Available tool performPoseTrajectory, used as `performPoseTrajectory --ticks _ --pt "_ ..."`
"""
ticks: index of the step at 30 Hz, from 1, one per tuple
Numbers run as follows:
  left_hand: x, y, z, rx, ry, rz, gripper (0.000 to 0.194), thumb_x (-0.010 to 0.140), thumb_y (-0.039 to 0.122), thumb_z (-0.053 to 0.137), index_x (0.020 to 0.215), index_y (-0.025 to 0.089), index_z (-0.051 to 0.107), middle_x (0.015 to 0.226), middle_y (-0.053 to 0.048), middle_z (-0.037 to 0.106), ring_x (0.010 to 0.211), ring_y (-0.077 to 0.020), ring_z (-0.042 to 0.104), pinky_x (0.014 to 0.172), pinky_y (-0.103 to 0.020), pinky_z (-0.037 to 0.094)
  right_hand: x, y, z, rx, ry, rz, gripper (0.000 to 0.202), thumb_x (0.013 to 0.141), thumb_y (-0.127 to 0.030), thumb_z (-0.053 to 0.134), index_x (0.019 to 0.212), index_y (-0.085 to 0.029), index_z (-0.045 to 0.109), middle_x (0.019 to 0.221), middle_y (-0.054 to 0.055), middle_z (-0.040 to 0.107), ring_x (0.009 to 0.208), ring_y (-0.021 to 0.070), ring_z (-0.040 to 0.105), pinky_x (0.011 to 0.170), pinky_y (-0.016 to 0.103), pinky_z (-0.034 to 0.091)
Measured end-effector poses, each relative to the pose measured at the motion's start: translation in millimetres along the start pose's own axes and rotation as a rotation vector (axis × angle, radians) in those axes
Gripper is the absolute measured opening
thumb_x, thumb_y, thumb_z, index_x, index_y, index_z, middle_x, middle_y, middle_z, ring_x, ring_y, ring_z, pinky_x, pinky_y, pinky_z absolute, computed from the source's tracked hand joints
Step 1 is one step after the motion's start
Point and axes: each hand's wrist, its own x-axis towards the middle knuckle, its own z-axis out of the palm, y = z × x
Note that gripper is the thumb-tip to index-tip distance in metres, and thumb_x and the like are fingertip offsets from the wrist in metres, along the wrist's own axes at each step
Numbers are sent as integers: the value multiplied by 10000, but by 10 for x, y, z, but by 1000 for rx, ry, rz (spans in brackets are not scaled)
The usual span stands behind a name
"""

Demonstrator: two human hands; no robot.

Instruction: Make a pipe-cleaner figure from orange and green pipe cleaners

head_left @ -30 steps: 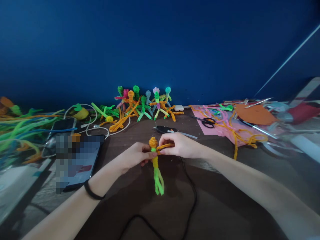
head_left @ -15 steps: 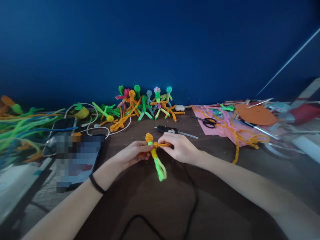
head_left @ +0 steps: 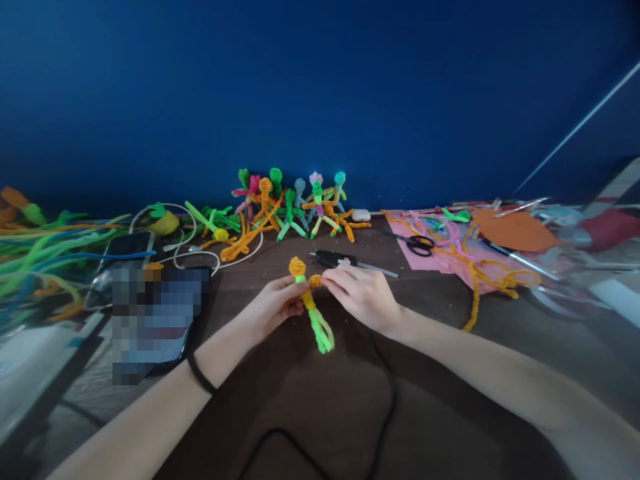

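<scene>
A small pipe-cleaner figure (head_left: 308, 301), with an orange head, a yellow body and bright green looped legs, hangs above the dark table. My left hand (head_left: 281, 301) pinches it at the green neck from the left. On its right side my right hand (head_left: 361, 293) has its fingertips closed on the figure's orange arm (head_left: 316, 281), which looks coiled near the body. Just behind my right hand lies a black glue gun (head_left: 336, 259). The legs point down toward me and touch neither hand.
Several pipe-cleaner figures (head_left: 290, 217) stand against the blue wall. Black scissors (head_left: 420, 245) lie on pink paper (head_left: 407, 257) at right. To the left are a tablet (head_left: 197, 313), a phone (head_left: 127, 250), white cable and loose pipe cleaners (head_left: 50, 247). A black cord (head_left: 387, 413) crosses the table in front.
The orange arm between my hands looks shorter and more coiled. My right hand has turned slightly, with its fingers pointing more to the left. The figure sits a little higher.
</scene>
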Motion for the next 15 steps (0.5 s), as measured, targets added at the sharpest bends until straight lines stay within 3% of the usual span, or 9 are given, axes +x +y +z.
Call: performPoseTrajectory --ticks 3,8,15 --pt "-18 -37 28 156 -4 88 233 647 283 665 815 130 615 609 25 509 480 -51 426 481 -190 364 5 -7 -25 -29 -6 -16 279 905 -285 361 852 -172 610 761 44 641 677 128 578 620 237 378" --pt "-51 -88 76 396 89 274 202 679 321 605 737 129 591 574 33 505 480 -74 418 463 -209 329 -10 -99 -67 80 -11 -6 254 902 -269 371 835 -162 591 785 39 654 681 118 593 597 225 384" --pt "-68 -63 72 319 231 298 93 663 206 587 628 142 528 525 53 486 496 -73 438 485 -202 335 -51 -189 -9 212 -26 -58 235 885 -232 394 785 -145 588 719 46 645 640 117 590 579 216 402"
